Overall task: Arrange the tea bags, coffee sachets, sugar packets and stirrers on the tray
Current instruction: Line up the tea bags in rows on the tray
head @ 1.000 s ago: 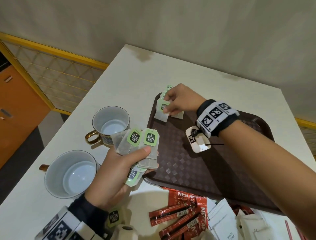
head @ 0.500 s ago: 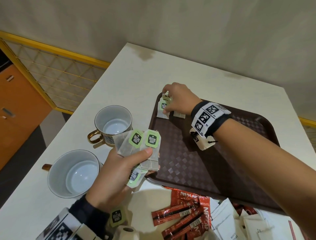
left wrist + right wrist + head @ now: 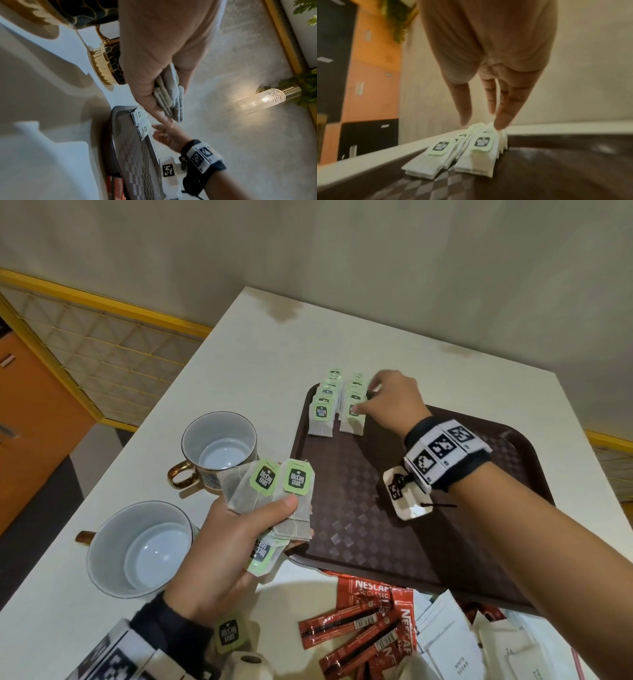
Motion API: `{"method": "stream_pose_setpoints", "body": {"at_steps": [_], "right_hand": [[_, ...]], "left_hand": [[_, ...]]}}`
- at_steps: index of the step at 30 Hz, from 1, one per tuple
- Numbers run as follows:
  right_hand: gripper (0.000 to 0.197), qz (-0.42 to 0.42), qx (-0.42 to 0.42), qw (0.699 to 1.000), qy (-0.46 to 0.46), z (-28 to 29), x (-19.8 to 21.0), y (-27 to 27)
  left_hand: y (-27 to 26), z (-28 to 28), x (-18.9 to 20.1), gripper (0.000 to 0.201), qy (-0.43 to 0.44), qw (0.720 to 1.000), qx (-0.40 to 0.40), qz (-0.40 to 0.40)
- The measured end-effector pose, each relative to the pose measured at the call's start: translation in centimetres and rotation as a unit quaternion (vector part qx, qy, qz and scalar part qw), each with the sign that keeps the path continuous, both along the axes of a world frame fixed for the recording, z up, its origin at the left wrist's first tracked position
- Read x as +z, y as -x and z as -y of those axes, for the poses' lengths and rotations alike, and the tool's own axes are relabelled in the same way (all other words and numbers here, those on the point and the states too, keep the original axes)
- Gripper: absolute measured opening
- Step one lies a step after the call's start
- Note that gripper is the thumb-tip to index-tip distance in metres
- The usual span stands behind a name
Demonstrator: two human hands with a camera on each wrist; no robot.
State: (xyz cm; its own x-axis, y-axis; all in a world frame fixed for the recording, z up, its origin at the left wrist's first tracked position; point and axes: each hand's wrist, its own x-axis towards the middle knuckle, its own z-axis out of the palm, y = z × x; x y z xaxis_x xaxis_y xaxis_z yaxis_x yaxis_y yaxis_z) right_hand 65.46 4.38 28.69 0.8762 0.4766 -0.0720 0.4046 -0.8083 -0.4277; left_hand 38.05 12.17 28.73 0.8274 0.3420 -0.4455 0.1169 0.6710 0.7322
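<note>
A brown chequered tray [image 3: 359, 525] lies on the white table. Two overlapping rows of green-tagged tea bags sit in its far left corner, the left row [image 3: 322, 412] and the right row [image 3: 350, 419]. My right hand [image 3: 364, 396] reaches over the right row; in the right wrist view its fingers [image 3: 502, 119] are straight, one tip touching the top of that row [image 3: 481, 150]. My left hand [image 3: 274, 529] hovers at the tray's near left edge and grips a fan of tea bags [image 3: 277, 491], seen edge-on as a bundle [image 3: 169, 97] in the left wrist view.
Two empty cups stand left of the tray, one gold-handled [image 3: 219, 450], one larger and nearer [image 3: 140, 549]. Red coffee sachets [image 3: 359, 631] and white sugar packets [image 3: 455, 655] lie in front of the tray. One loose tea bag [image 3: 228, 633] lies by my left wrist.
My right hand has shifted right and opened out, uncovering the two rows of tea bags it was bent over. My left hand still holds its fan in about the same place.
</note>
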Motion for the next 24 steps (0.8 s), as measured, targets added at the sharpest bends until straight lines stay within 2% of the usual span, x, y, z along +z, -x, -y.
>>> {"method": "stream_pose_setpoints", "body": {"at_steps": [3,10,13,16,19,22,24], "right_hand": [[0.034,-0.085,-0.068,0.994,0.017,1.0,-1.4,-0.4],[0.040,-0.159,-0.124,0.978,-0.060,-0.7,-2.3,0.2],[0.037,-0.158,-0.120,0.979,-0.056,-1.1,-2.6,-0.1],[0.023,-0.146,-0.106,0.982,-0.050,-1.3,-2.4,0.0],[0.019,-0.129,-0.097,0.986,-0.042,-1.3,-2.4,0.0],[0.022,-0.102,-0.087,0.991,-0.026,-1.0,-1.9,-0.1],[0.028,-0.044,-0.067,0.997,-0.021,-0.8,-1.4,0.3]], "left_hand": [[-0.1,0.1,-0.1,0.046,0.003,1.000,0.003,0.009],[0.0,0.4,-0.1,0.043,0.005,1.000,-0.003,0.009],[0.0,0.3,-0.3,0.041,-0.001,1.000,-0.006,0.004],[0.0,0.3,-0.3,0.041,0.000,1.000,-0.005,0.002],[0.0,0.2,-0.4,0.042,-0.001,1.000,-0.008,0.000],[0.0,0.2,-0.5,0.045,0.002,1.000,-0.003,0.000],[0.0,0.2,-0.6,0.046,0.007,1.000,-0.003,0.001]]}}
